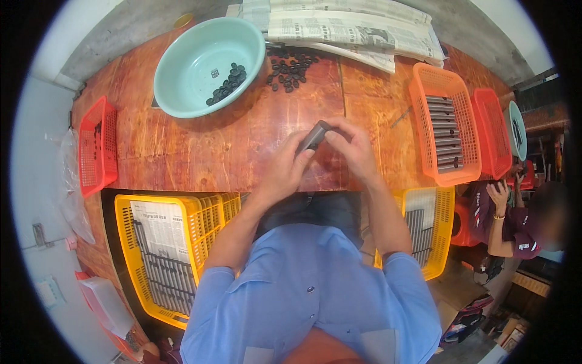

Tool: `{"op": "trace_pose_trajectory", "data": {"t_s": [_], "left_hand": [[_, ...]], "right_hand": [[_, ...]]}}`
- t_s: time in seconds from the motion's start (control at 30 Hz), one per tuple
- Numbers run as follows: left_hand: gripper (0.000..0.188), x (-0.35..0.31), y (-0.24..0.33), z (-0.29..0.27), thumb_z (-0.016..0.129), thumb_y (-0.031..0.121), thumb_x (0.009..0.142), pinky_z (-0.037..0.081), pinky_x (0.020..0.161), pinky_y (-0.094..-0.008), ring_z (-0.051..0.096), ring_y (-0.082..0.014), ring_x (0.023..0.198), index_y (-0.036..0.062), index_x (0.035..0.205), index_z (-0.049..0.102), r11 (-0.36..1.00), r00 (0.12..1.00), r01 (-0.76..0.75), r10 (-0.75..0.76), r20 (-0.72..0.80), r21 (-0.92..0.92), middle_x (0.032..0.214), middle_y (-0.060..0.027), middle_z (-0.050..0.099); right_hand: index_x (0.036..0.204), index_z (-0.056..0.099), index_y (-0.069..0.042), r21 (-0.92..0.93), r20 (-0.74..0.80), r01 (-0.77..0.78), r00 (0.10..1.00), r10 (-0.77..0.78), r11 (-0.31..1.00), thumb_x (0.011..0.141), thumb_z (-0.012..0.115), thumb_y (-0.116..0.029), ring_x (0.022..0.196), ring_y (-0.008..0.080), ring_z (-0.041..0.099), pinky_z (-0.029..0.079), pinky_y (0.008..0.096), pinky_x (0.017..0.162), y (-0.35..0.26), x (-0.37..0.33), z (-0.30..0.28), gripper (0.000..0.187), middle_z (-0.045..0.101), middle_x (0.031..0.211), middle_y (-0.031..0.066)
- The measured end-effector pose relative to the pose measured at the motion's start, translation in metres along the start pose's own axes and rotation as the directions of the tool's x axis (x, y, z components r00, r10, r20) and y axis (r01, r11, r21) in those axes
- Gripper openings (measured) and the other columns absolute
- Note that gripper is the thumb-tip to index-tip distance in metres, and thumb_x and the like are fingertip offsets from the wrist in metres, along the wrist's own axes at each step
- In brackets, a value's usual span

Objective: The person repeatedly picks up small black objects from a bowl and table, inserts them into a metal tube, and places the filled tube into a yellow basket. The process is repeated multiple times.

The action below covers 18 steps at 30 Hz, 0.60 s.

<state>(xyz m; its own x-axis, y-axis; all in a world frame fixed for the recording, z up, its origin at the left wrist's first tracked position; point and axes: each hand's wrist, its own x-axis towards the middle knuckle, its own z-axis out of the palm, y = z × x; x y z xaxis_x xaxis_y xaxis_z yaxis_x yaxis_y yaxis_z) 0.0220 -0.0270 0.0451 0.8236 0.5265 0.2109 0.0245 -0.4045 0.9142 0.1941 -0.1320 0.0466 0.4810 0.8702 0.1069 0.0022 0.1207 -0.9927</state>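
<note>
My left hand [285,167] is closed around a short dark grey tube [314,134], held tilted just over the near part of the wooden table. Thumb and fingers of my right hand [351,145] pinch the tube's upper end; whether a small part sits there is hidden. Beyond my hands lies a loose heap of small black caps [291,71]. More black caps [228,85] rest in the light green basin [173,82] to the left of that heap, along with a small pale piece. To the right, an orange basket [418,109] holds a row of grey tubes [443,130].
Folded newspapers [339,30] lie along the table's [230,151] back. Yellow crates [209,236] with grey tubes on newspaper stand below the front edge, both sides of me. Red baskets [100,151] sit at both table ends. Another person [509,218] is at the far right.
</note>
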Motion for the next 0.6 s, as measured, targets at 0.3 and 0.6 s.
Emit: {"op": "trace_pose_trajectory", "data": {"t_s": [0.3, 0.6], "left_hand": [[0.043, 0.019, -0.035, -0.012, 0.068, 0.010, 0.093, 0.049, 0.090, -0.0452, 0.061, -0.0364, 0.103, 0.0012, 0.132, 0.056, 0.764, 0.966, -0.253, 0.170, 0.193, 0.593, 0.113, -0.0176, 0.064], [0.045, 0.023, -0.061, -0.003, 0.068, 0.009, 0.087, 0.050, 0.086, -0.0433, 0.062, -0.0322, 0.097, -0.0017, 0.130, 0.059, 0.616, 0.935, -0.341, 0.302, 0.187, 0.711, 0.108, -0.0157, 0.064]], "right_hand": [[0.117, 0.072, 0.002, -0.277, 0.012, -0.189, 0.980, 0.200, 0.942, 0.095, 0.070, -0.016, 0.077, 0.0146, 0.067, 0.053, 0.0317, 0.066, 0.026, 0.019, -0.017, 0.028, 0.073, 0.092, 0.0098], [0.118, 0.070, 0.004, -0.369, 0.019, -0.112, 0.992, 0.128, 0.923, 0.091, 0.068, -0.008, 0.088, 0.0270, 0.072, 0.055, 0.0393, 0.079, 0.059, 0.025, -0.019, 0.030, 0.074, 0.100, 0.0169]]}}
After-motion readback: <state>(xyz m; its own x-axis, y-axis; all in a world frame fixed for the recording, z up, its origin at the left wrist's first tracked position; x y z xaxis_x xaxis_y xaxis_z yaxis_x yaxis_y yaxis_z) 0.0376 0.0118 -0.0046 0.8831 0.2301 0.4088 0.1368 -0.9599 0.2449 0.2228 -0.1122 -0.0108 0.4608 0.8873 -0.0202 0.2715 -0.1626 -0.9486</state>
